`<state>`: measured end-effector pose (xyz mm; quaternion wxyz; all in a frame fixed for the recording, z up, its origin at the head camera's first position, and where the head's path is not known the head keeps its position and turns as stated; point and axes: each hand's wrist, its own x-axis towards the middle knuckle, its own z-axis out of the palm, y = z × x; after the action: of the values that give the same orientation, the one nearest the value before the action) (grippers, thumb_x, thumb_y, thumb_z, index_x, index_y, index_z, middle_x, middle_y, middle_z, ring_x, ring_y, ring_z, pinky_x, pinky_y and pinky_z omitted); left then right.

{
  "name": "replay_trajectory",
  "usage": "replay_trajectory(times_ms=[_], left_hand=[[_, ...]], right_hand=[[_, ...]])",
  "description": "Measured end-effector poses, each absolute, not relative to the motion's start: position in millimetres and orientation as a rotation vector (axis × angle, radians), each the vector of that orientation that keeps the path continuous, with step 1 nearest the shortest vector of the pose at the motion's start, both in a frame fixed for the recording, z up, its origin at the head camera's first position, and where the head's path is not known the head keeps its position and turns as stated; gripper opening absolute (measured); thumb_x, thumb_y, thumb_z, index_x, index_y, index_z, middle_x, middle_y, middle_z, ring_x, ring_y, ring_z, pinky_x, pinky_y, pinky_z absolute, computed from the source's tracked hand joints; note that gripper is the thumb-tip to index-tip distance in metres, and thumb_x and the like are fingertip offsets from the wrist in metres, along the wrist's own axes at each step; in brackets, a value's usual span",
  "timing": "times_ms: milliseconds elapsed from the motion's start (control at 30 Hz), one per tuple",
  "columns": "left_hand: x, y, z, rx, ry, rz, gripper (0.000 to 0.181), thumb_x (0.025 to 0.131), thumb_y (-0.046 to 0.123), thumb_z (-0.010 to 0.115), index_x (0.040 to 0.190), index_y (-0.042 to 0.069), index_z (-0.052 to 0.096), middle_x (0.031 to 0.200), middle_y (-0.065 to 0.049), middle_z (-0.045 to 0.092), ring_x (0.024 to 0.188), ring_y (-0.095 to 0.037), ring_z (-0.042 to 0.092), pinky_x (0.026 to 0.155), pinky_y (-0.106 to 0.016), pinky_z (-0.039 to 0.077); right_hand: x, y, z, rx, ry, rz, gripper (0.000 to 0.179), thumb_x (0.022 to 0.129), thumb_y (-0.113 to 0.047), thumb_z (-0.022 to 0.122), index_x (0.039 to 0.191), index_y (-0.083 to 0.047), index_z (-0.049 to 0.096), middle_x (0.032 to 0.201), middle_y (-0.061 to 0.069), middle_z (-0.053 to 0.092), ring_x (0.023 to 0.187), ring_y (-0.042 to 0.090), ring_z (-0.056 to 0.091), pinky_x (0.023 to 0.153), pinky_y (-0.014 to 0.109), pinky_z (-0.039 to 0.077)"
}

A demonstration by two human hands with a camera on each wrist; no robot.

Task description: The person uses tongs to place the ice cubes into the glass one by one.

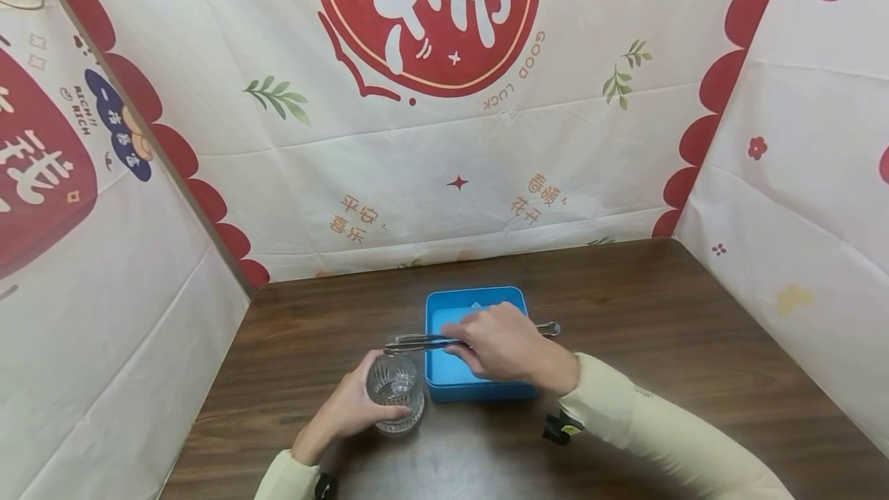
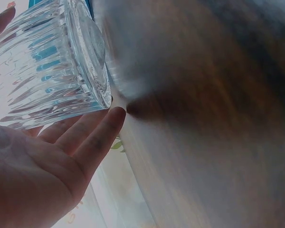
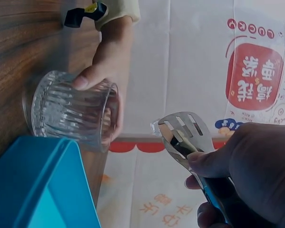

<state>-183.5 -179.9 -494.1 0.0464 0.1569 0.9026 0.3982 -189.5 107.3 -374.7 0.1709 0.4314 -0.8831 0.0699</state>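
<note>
My left hand (image 1: pixel 353 401) holds a clear ribbed drinking glass (image 1: pixel 397 396), thumb on its near side and fingers round the other. The glass is upright, its mouth uncovered. In my right hand (image 1: pixel 498 344) are metal tongs (image 3: pixel 187 135) with slotted ends, gripped partway along. Their tips reach left, over the glass's far rim in the head view. A small clear piece (image 3: pixel 155 127) shows at the tips, like an ice cube. Beneath my right hand stands a blue box (image 1: pixel 479 393), partly hidden by it, with a clear piece (image 1: pixel 476 305) near its back wall.
The box stands just right of the glass on a brown wood-grain table (image 1: pixel 312 346). White printed cloth (image 1: pixel 458 145) walls off the back and both sides. A dark wrist strap piece (image 1: pixel 559 429) hangs below the right sleeve.
</note>
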Motion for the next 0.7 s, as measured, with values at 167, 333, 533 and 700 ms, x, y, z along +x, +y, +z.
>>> replay_trajectory(times_ms=[167,333,533,700], left_hand=[[-183.7,-179.6,-494.7,0.459,2.752,1.220,0.098,0.061,0.052,0.091,0.139,0.016,0.042,0.107,-0.004,0.064,0.092,-0.019,0.061,0.080,-0.039,0.050],[-183.9,-179.2,-494.3,0.460,2.736,1.242,0.095,0.061,0.051,0.091,0.137,0.019,0.043,0.109,-0.003,0.064,0.093,-0.018,0.061,0.081,-0.040,0.050],[-183.7,-180.0,-494.4,0.467,2.729,1.240,0.094,0.062,0.052,0.091,0.136,0.018,0.043,0.107,-0.004,0.065,0.092,-0.019,0.061,0.080,-0.039,0.050],[-183.2,-180.4,-494.4,0.470,2.743,1.227,0.092,0.062,0.052,0.090,0.134,0.017,0.044,0.103,-0.003,0.065,0.090,-0.018,0.061,0.079,-0.038,0.050]], right_hand=[[-190.1,102.6,-378.0,1.241,-2.491,0.186,0.015,0.094,-0.035,0.067,0.087,-0.022,0.065,0.062,-0.011,0.054,0.048,0.003,0.037,0.043,0.017,0.025],[-191.1,100.0,-380.3,1.246,-2.492,0.160,0.016,0.094,-0.036,0.066,0.087,-0.022,0.064,0.060,-0.011,0.049,0.047,0.004,0.034,0.042,0.018,0.023],[-191.2,97.8,-383.2,1.252,-2.526,0.159,0.015,0.094,-0.037,0.066,0.090,-0.023,0.066,0.062,-0.011,0.050,0.046,0.004,0.032,0.041,0.019,0.022],[-191.1,97.0,-385.9,1.253,-2.576,0.166,0.016,0.094,-0.038,0.066,0.099,-0.023,0.069,0.065,-0.010,0.054,0.045,0.005,0.030,0.041,0.019,0.021]])
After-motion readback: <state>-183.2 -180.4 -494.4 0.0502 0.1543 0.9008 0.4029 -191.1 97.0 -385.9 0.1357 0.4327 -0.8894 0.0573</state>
